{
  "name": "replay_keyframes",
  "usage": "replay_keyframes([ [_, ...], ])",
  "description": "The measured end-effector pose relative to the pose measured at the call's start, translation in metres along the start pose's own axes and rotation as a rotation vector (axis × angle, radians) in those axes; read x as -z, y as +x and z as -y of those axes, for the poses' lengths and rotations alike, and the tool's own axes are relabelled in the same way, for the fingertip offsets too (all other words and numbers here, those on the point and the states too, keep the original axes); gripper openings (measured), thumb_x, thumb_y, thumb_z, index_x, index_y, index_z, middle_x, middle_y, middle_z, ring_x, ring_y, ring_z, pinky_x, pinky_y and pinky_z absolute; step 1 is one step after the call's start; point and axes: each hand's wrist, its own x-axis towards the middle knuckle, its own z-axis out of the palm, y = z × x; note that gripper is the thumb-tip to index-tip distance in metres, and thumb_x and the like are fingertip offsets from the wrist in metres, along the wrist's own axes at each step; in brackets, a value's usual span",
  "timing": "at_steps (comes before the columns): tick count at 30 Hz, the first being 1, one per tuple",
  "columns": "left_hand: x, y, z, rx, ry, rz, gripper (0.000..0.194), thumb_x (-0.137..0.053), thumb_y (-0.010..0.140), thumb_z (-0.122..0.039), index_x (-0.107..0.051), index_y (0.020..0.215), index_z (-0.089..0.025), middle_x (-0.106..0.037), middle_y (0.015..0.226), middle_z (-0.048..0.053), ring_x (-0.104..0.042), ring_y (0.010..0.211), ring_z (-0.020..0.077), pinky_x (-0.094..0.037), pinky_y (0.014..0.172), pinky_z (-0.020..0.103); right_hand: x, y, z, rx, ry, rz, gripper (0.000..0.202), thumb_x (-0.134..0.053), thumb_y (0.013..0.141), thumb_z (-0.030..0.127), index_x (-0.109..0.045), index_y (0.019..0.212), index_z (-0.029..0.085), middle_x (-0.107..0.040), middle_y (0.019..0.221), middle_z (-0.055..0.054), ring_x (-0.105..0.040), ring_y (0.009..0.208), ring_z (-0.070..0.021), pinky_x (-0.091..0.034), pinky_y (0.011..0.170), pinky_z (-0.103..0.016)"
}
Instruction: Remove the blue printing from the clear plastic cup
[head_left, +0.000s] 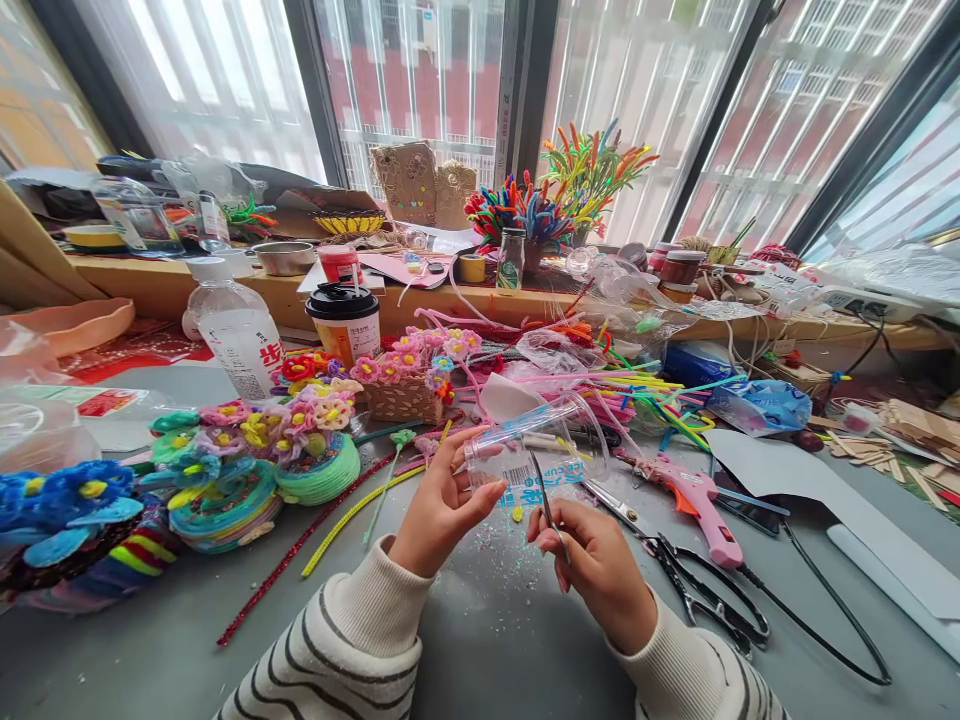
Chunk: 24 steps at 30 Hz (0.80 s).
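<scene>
A clear plastic cup (555, 455) with blue lettering and a barcode lies tilted on its side in the air, its mouth toward the right. My left hand (450, 490) grips it round the base end, fingers behind and thumb in front. Pinched in my right hand (589, 565) is a slim, pointed metal tool (546, 495), whose upper part overlaps the cup's near wall. I cannot tell whether its tip touches the plastic. Below the cup, a small yellow piece (517, 514) and glittery bits show near the grey tabletop (495, 640).
Right of my hands lie black-handled shears (709, 590) and a pink glue gun (697, 505) with its cord. Pipe-cleaner flower pots (315, 465) crowd the left, near a water bottle (232, 330) and a lidded paper cup (345, 325). Loose pipe cleaners (585, 385) pile up behind.
</scene>
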Motion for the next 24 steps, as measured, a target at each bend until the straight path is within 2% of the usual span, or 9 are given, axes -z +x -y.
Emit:
replay_keyframes([
  [5, -0.002, -0.001, -0.001, -0.021, -0.004, -0.035, 0.052, -0.066, 0.065, -0.031, -0.044, 0.111, -0.019, -0.056, 0.107, 0.010, -0.058, 0.086, 0.0174, -0.047, 0.075, 0.030, 0.001, -0.001, -0.002, -0.011, -0.021, 0.012, 0.044, -0.048, 0.070, 0.059, -0.052, 0.064, 0.016, -0.051, 0.059, 0.002, -0.037, 0.031, -0.0023, -0.034, 0.037, -0.018],
  [12, -0.001, -0.001, -0.007, -0.011, 0.005, -0.028, 0.057, -0.069, 0.061, -0.031, -0.045, 0.111, -0.021, -0.053, 0.110, 0.009, -0.057, 0.073, 0.0128, -0.048, 0.069, 0.027, 0.008, 0.003, 0.002, 0.002, -0.011, 0.161, 0.055, -0.042, 0.065, 0.071, -0.048, 0.063, 0.016, -0.046, 0.063, 0.001, -0.036, 0.038, -0.0038, -0.032, 0.033, -0.018],
  [20, 0.005, 0.000, -0.008, 0.005, 0.031, 0.055, 0.057, -0.070, 0.060, -0.028, -0.045, 0.111, -0.024, -0.055, 0.108, 0.008, -0.057, 0.077, 0.0147, -0.048, 0.068, 0.027, 0.011, 0.003, 0.005, 0.052, 0.020, 0.204, 0.050, -0.045, 0.068, 0.066, -0.047, 0.066, 0.017, -0.042, 0.067, 0.002, -0.037, 0.041, -0.0033, -0.035, 0.034, -0.016],
  [24, 0.004, -0.001, -0.007, -0.028, 0.040, 0.022, 0.058, -0.071, 0.059, -0.028, -0.046, 0.110, -0.024, -0.053, 0.111, 0.008, -0.056, 0.078, 0.0142, -0.048, 0.067, 0.025, 0.007, 0.004, 0.004, 0.064, 0.094, 0.168, 0.043, -0.051, 0.069, 0.060, -0.047, 0.066, 0.017, -0.043, 0.066, 0.002, -0.035, 0.039, -0.0022, -0.034, 0.032, -0.015],
])
